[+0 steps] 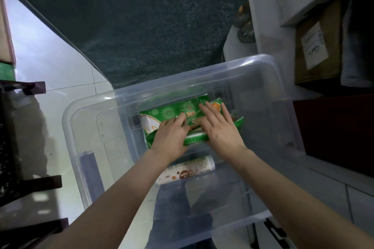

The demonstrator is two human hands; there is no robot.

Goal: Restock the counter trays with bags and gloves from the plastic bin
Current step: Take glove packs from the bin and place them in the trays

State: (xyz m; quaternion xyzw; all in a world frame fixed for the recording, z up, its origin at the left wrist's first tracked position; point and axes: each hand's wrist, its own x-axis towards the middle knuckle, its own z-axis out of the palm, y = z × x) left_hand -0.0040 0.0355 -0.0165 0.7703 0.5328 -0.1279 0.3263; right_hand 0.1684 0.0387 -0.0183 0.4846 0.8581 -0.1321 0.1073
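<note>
**Item: restock run, stage of work**

- Plastic bin (202, 76): clear, lidless, filling the middle of the view. What carries it is not shown; floor shows through its base.
- Green packets (174, 110): a small stack in the bin, toward its 12 o'clock wall. Whether they hold gloves or bags cannot be read.
- Left hand (172, 137): fingers curled over the near edge of the stack, grasping it.
- Right hand (220, 129): laid flat on top of the stack at 3 o'clock of the left, fingers straight, pressing and not clenched.
- White roll (188, 170): printed, probably bags, at 6 o'clock of the packets and untouched.
- Progress (judged): stock is being gathered, with nothing yet lifted clear of the bin. The counter trays and tabletop are out of view, so what has been delivered cannot be told. The packets and the roll are left to carry over.

**Surroundings**

- Floor (60, 66): pale glossy tile at 9 o'clock.
- Dark green rug (141, 16): at 12 o'clock.
- Dark furniture frame (30, 186): at 8 o'clock.
- White cabinet (269, 16): at 2 o'clock.
- Cardboard box (317, 46): labelled, just beside the cabinet.
- Dark red panel (334, 127): at 3 o'clock.
</note>
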